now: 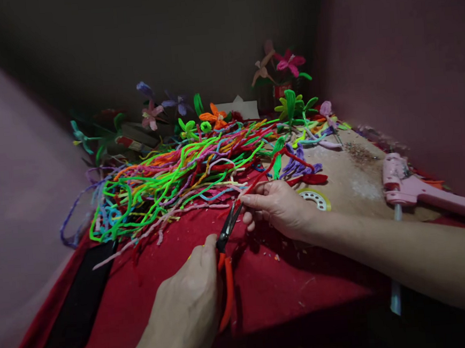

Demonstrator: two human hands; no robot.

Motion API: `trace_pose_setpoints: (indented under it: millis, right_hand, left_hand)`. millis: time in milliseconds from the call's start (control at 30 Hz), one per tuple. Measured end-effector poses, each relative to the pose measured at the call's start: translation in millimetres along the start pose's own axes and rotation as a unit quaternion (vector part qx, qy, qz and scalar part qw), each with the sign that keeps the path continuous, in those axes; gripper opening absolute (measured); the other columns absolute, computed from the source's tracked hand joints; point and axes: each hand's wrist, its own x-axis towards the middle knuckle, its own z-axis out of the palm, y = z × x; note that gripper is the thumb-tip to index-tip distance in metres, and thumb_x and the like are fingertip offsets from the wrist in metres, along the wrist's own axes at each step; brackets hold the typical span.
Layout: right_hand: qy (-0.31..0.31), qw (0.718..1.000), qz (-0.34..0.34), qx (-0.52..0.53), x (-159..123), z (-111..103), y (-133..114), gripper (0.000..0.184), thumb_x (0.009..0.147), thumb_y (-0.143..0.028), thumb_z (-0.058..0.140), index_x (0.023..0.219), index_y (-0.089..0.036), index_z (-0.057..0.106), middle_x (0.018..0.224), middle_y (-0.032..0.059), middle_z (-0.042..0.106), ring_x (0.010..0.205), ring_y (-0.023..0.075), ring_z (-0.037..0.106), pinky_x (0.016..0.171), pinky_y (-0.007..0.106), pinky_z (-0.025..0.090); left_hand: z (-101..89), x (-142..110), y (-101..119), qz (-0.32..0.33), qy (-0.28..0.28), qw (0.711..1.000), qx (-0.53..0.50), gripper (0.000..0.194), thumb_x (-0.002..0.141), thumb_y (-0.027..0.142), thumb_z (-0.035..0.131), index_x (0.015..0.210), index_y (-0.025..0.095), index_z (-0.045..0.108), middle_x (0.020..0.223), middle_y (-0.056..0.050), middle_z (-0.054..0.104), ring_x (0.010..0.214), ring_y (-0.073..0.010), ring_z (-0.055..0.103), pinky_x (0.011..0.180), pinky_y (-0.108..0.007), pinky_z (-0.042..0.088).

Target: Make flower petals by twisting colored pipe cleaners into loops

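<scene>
My left hand [191,290] is wrapped around long-nosed pliers [225,241] with orange-red handles and a dark head. The jaws point up and away, their tips close to the fingers of my right hand [275,205]. Between thumb and fingers, my right hand pinches a red pipe cleaner [270,165], which bends up and then down to the right. Whether the jaws grip its end cannot be seen clearly. Just beyond both hands lies a big heap of coloured pipe cleaners [168,173]. Right of it are purple pipe-cleaner loops [294,164] and a red petal shape [315,179].
A pink glue gun [431,190] rests on the board [337,168] at right, near a roll of tape [317,199]. On the red cloth [166,254] at left lies a flat black object [79,304]. Pipe-cleaner flowers [214,116] stand along the back.
</scene>
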Motion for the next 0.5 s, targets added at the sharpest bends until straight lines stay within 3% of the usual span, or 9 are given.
trace_pose_setpoints:
  millis: [100, 333, 500]
  right_hand:
    - [-0.009, 0.999, 0.024, 0.02, 1.5, -1.3, 1.1, 0.015, 0.075, -0.02, 0.065, 0.068, -0.008, 0.059, 0.056, 0.0033, 0.061, 0.046, 0.0113, 0.059, 0.047, 0.024, 0.051]
    - [-0.015, 0.998, 0.041, 0.053, 2.2, -2.3, 2.0, 0.016, 0.078, -0.016, 0.064, 0.067, -0.009, 0.055, 0.052, 0.003, 0.06, 0.047, 0.0108, 0.059, 0.05, 0.024, 0.052]
    - [-0.008, 0.999, 0.029, 0.041, 1.1, -0.7, 1.4, 0.016, 0.077, -0.017, 0.065, 0.067, -0.01, 0.055, 0.053, 0.0031, 0.06, 0.047, 0.0108, 0.059, 0.049, 0.023, 0.052]
  left_hand:
    - [1.6, 1.2, 0.7, -0.001, 0.005, 1.0, -0.001, 0.047, 0.081, 0.008, 0.032, 0.128, 0.013, 0.037, 0.091, -0.009, 0.064, 0.074, -0.0201, 0.068, 0.052, -0.027, 0.052]
    - [8.9, -4.2, -2.6, 0.045, 0.089, 0.995, -0.004, 0.048, 0.082, 0.008, 0.033, 0.129, 0.013, 0.033, 0.09, -0.007, 0.063, 0.071, -0.0187, 0.067, 0.05, -0.026, 0.052]
    - [10.3, -9.2, -4.3, 0.024, 0.074, 0.997, 0.009, 0.048, 0.083, 0.008, 0.031, 0.131, 0.015, 0.031, 0.093, -0.007, 0.062, 0.073, -0.0188, 0.066, 0.049, -0.026, 0.05]
